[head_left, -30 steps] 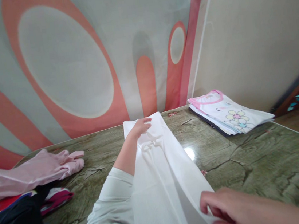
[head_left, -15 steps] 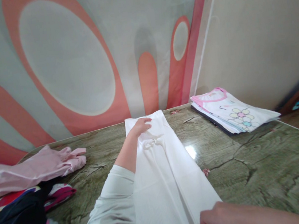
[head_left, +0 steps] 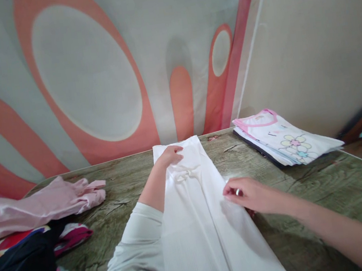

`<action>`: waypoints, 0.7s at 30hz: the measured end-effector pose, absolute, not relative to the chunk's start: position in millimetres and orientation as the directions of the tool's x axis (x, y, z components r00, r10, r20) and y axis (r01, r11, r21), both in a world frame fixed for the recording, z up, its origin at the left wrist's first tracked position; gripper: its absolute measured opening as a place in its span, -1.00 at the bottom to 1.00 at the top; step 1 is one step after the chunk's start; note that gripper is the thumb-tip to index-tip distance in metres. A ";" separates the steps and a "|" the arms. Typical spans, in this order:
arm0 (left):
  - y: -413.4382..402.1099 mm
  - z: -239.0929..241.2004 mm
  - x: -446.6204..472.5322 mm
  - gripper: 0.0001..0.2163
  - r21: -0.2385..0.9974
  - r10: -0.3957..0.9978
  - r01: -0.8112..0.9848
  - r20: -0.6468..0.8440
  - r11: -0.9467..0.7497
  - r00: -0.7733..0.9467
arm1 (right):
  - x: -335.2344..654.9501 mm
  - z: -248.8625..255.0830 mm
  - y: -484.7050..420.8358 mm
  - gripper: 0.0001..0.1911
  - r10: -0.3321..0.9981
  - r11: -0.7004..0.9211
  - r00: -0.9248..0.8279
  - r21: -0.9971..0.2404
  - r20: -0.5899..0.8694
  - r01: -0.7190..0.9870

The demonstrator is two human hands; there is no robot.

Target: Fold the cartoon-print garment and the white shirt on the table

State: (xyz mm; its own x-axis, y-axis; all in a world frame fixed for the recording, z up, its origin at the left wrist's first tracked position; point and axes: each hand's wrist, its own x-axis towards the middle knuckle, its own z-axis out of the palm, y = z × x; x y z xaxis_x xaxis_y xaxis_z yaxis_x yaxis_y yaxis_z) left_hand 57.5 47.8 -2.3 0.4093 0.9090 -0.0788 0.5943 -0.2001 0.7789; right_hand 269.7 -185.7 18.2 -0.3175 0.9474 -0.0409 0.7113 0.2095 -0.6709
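A long white garment (head_left: pixel 205 221) lies lengthwise down the middle of a glossy green-brown table (head_left: pixel 309 194). My left hand (head_left: pixel 170 155) rests at its far end, fingers curled over bunched cloth near the table's back edge. My right hand (head_left: pixel 247 194) sits on the garment's right edge about halfway along, with fingertips pinched on the fabric. A ring shows on one finger. The near end of the garment runs out of view at the bottom.
A folded stack of clothes (head_left: pixel 284 137), topped by a white shirt with pink trim and a flower print, lies at the back right. A pink garment (head_left: pixel 40 205) and a dark, multicoloured heap (head_left: pixel 21 267) lie at the left. A patterned curtain (head_left: pixel 92 71) hangs behind the table.
My right hand has moved from the garment's near right corner up to the middle of its right edge. The raised side of the cloth now lies flat. My left hand stayed put.
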 end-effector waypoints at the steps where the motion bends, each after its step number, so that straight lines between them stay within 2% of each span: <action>1: 47.9 -2.4 57.3 -0.53 0.774 0.910 0.602 -0.084 -0.197 0.405 | 272.4 10.0 -167.9 -0.82 0.950 0.259 -0.311 -0.645 0.035 0.719; 4: 49.6 -2.7 56.3 -0.53 0.756 0.919 0.625 -0.080 -0.196 0.386 | 277.9 -15.2 -111.4 -0.75 0.939 0.345 -0.279 -0.563 0.202 0.751; 7: 52.0 -4.3 54.5 -0.54 0.739 0.928 0.642 -0.064 -0.204 0.368 | 280.4 -33.9 -53.3 -0.69 0.927 0.350 -0.215 -0.500 0.309 0.792; 15: 56.0 -18.1 52.5 -0.54 0.728 0.938 0.657 -0.053 -0.198 0.342 | 286.4 -56.6 82.2 -0.63 0.924 0.200 0.016 -0.519 0.382 0.831; 21: 55.7 -19.1 49.8 -0.44 0.740 0.934 0.645 -0.065 -0.190 0.350 | 291.5 -79.6 128.7 -0.71 0.920 0.221 0.015 -0.552 0.392 0.804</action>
